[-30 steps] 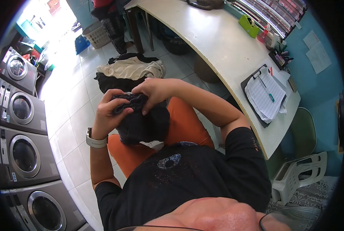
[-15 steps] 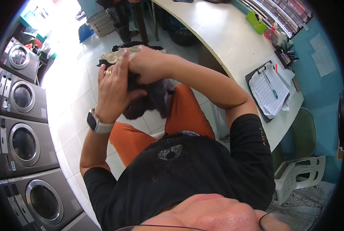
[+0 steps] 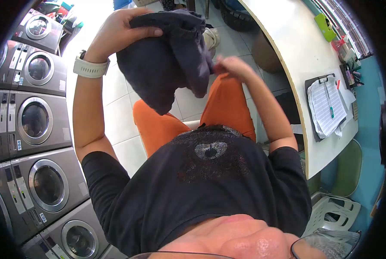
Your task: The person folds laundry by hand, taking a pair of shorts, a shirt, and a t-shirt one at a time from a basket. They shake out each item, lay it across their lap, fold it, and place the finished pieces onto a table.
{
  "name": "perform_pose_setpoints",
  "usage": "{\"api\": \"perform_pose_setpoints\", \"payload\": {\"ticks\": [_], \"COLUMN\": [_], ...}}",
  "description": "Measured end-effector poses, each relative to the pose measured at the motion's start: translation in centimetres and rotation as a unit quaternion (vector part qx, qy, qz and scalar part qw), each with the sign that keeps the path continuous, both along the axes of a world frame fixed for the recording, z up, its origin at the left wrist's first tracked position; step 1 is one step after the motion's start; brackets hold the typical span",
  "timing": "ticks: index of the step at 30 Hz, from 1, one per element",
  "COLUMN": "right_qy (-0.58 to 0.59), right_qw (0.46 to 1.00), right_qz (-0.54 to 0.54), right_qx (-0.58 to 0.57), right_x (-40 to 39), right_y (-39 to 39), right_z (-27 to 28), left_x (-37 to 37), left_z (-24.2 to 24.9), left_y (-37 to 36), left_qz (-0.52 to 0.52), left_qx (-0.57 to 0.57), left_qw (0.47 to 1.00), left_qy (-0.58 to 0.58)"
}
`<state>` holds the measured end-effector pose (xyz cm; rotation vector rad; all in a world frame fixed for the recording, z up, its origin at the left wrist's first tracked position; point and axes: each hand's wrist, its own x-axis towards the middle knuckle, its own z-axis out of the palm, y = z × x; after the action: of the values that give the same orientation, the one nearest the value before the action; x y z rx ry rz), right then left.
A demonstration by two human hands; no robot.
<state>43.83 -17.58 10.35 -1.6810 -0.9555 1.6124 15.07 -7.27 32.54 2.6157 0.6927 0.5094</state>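
Observation:
A dark grey garment (image 3: 158,64) hangs in front of me above my knees, its stitched band along the top and two leg-like ends hanging down. My left hand (image 3: 126,28), with a pale watch strap (image 3: 91,67) on the wrist, grips the garment's upper left corner, thumb on the near face. At the garment's right edge is my right hand (image 3: 231,69), blurred, its fingers closed on a small purplish bit of the cloth. Behind the garment, a cream cloth (image 3: 211,39) shows in part; what lies under it is hidden.
Stacked front-loading machines (image 3: 35,121) line the left side. To the right curves a white counter (image 3: 288,39) with a clipboard of papers (image 3: 326,105) and a green holder (image 3: 324,28). A dark basket (image 3: 236,17) sits beneath it. A white plastic chair (image 3: 335,213) stands lower right.
Both hands were close together over the bunched cloth. They have moved apart, the left up and leftward, the right down and rightward, and the dark grey garment is now raised and spread out.

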Motion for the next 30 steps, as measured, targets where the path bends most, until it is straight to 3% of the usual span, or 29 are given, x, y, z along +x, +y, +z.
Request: {"api": "perform_pose_setpoints", "payload": {"ticks": [2, 4, 6, 9, 13, 16, 18, 20, 22, 26, 28, 29, 30], "right_qy": [-0.047, -0.096, 0.013, 0.184, 0.462, 0.498, 0.488, 0.387, 0.426, 0.413, 0.172, 0.143, 0.274], "right_qw": [0.989, 0.972, 0.984, 0.977, 0.872, 0.865, 0.872, 0.916, 0.882, 0.887, 0.977, 0.955, 0.931], "right_qz": [0.139, 0.208, 0.179, 0.064, -0.120, -0.039, -0.030, 0.071, 0.049, -0.076, -0.001, -0.231, -0.148], "right_qx": [-0.020, -0.047, 0.017, 0.085, 0.108, 0.044, 0.009, 0.072, 0.194, 0.192, 0.122, 0.116, 0.189], "right_x": [-1.4, -3.8, -5.5, -6.1, -6.3, -3.6, -2.3, -0.6, 2.5, 3.5, 2.7, 2.5, 5.5], "right_y": [-0.3, -1.3, 0.7, 2.4, 3.8, 2.6, 1.6, -0.2, -0.3, -1.6, -1.6, -1.9, -0.8], "right_z": [-3.7, -3.8, -10.1, -8.6, -4.6, -2.6, -3.1, -2.1, -1.3, 0.4, 1.4, 2.4, 0.7], "left_x": [-0.3, -0.1, 0.0, -0.4, -1.6, -3.1, -4.1, -5.2, -6.3, -7.1, -7.7, -8.1, -8.3], "left_z": [0.3, 0.7, 1.1, 0.8, 1.1, 1.1, 0.9, 0.5, -0.1, 0.6, 0.8, 0.5, 0.0], "left_y": [-0.6, -1.3, -2.5, -3.4, -4.2, -4.1, -3.9, -3.5, -3.2, -3.4, -3.1, -2.9, -2.7], "left_qz": [0.003, 0.015, 0.027, -0.003, -0.004, 0.030, 0.059, 0.083, 0.076, 0.099, 0.095, 0.084, 0.085], "left_qx": [0.005, -0.016, -0.053, -0.054, -0.030, -0.025, -0.039, -0.054, -0.104, -0.144, -0.099, -0.089, -0.093], "left_qw": [1.000, 1.000, 0.998, 0.998, 0.999, 0.998, 0.997, 0.995, 0.991, 0.984, 0.990, 0.992, 0.992], "left_qy": [0.003, 0.016, 0.000, -0.010, 0.032, 0.038, 0.035, 0.033, -0.024, -0.034, -0.002, -0.015, -0.013]}}
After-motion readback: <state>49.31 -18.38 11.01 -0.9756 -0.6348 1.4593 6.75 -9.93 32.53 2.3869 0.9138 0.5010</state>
